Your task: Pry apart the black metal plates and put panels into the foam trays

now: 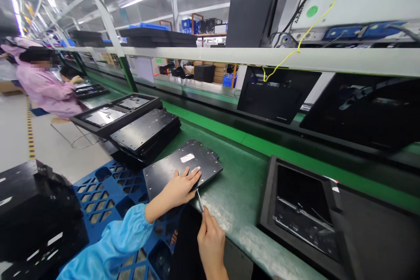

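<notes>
Hands at a black metal plate on the table's near edge

Left hand [179, 188] lies flat, fingers apart, on the plate [183, 165] overhanging the edge; right hand [210, 238], grip clamped on tweezers [200, 200], tip at the plate's near edge; bare table lies right.

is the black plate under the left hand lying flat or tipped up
Flat: the black plate lies face-down on the green bench, left hand pressed on its near edge.

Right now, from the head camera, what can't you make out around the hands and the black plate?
- Tool tip: too thin to identify; the right hand covers its handle.
- White label on the black plate: print too small.
- Plate's near corner: under the left hand.
- Open housing at right: interior dark, far side cut by the frame edge.
</notes>
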A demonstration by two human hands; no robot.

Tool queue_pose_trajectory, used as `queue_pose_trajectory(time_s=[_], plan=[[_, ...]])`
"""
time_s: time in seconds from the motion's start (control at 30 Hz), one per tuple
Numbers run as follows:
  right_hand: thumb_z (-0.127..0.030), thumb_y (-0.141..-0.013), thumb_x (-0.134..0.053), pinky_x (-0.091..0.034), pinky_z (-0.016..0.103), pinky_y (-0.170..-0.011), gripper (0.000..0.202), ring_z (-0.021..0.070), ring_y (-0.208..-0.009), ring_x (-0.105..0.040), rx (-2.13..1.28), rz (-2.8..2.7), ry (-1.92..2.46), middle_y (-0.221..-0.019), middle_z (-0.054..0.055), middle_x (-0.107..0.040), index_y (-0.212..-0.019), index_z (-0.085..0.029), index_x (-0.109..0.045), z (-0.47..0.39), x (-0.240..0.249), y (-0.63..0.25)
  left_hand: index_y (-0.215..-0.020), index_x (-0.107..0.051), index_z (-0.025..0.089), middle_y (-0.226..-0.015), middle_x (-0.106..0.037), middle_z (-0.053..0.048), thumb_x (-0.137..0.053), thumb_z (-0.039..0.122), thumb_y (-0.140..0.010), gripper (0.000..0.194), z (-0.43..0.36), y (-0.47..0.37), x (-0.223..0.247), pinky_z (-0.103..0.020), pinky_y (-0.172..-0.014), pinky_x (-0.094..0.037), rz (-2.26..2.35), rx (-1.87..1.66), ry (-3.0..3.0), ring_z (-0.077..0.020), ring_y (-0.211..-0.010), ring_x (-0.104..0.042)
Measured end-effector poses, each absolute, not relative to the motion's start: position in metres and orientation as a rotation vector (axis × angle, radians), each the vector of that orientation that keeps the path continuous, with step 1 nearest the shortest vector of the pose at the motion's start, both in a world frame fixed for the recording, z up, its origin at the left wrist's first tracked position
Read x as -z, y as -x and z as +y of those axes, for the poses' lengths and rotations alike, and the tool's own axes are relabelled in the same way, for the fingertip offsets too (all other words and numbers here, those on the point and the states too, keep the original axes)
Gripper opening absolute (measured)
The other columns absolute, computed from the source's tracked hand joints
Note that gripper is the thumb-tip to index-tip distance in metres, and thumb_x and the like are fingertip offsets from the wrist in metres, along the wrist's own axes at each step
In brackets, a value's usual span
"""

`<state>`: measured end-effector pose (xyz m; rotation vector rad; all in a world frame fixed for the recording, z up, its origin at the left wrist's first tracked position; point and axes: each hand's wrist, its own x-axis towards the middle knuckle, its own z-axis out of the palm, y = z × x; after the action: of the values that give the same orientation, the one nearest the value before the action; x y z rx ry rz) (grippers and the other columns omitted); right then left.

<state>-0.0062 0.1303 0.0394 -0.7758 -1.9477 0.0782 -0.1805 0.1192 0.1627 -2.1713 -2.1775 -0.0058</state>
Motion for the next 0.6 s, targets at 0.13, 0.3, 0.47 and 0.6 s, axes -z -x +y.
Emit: queue_pose_trajectory(time_s=[0.13, 0.3, 0.47, 0.6], plan=[[-0.017, -0.109, -0.028, -0.052, 0.026, -0.054, 0.049, 0.0191, -0.058, -0.069, -0.041, -1.891, 0.769, -0.072, 0.010, -0.069, -0.108, 0.004, -0.073, 0.129, -0.030, 0.018, -0.151, -0.044, 0.009, -0.159, -0.038, -0.017, -0.059, 0.021, -0.088, 0.066, 0.126, 0.184, -0.169, -0.065, -0.096, -0.053, -2.163, -0.061, 2.206, -0.0474, -0.139, -0.044], [-0.019, -0.109, -0.030, -0.055, 0.029, -0.052, 0.048, 0.0212, -0.059, -0.070, -0.092, -1.889, 0.803, -0.077, 0.011, -0.072, -0.111, 0.002, -0.072, 0.128, -0.022, 0.025, -0.149, -0.047, 0.012, -0.154, -0.046, -0.019, -0.060, 0.018, -0.089, 0.061, 0.127, 0.194, -0.189, -0.051, -0.102, -0.053, -2.152, 0.112, 2.239, -0.0383, -0.135, -0.053], [-0.025, -0.109, -0.037, -0.062, 0.026, -0.071, 0.040, 0.0233, -0.083, -0.076, -0.204, -1.780, 0.780, -0.097, 0.016, -0.076, -0.110, -0.004, -0.071, 0.132, -0.020, 0.022, -0.133, -0.059, 0.013, -0.113, -0.075, -0.014, -0.052, 0.011, -0.092, 0.042, 0.125, 0.222, -0.243, -0.032, -0.085, -0.057, -2.137, 0.092, 2.176, -0.0272, -0.095, -0.074], [-0.031, -0.109, -0.034, -0.062, 0.028, -0.071, 0.036, 0.0227, -0.085, -0.076, -0.329, -1.685, 0.850, -0.097, 0.011, -0.077, -0.110, -0.015, -0.067, 0.114, -0.019, 0.012, -0.127, -0.062, 0.010, -0.090, -0.074, -0.002, -0.044, 0.014, -0.100, 0.032, 0.121, 0.247, -0.284, -0.026, -0.079, -0.051, -2.228, 0.304, 1.789, -0.0184, -0.085, -0.071]])
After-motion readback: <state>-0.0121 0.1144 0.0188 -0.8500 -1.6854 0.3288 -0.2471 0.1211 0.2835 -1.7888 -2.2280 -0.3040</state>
